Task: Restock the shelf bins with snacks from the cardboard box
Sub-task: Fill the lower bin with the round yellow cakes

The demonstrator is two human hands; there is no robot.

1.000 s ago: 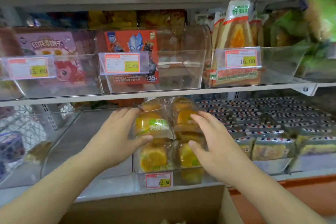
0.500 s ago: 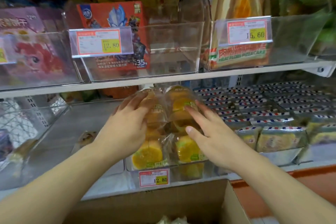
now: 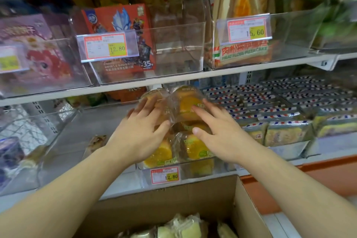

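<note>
Lower shelf (image 3: 116, 189), front edge: clear bin (image 3: 195, 171) stacked with cake packs (image 3: 190, 106). Left hand (image 3: 139, 131) and right hand (image 3: 222, 133) press them back, fingers straight and spread, likely seating the stack. Cardboard box (image 3: 170, 199) waits below.

Glossy clear plastic bin (image 3: 222, 166), matt cardboard box (image 3: 168, 197)

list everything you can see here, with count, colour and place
orange cakes: several packs, orange in clear wrap, stacked in the middle bin of the lower shelf
middle bin: one, clear, lower shelf, 12.80 tag on its front
striped packs: many, pale with red and blue edging, lower shelf to the right
red box: one, red-orange, upper shelf bin with a 12.80 tag
pink box: one, pink-purple, upper left bin
sandwich cakes: a few, yellow and white, upper right bin tagged 15.60
cardboard box: one, brown, below the shelf, pale packs inside
left hand: open, on the left cakes
right hand: open, on the right cakes
</note>
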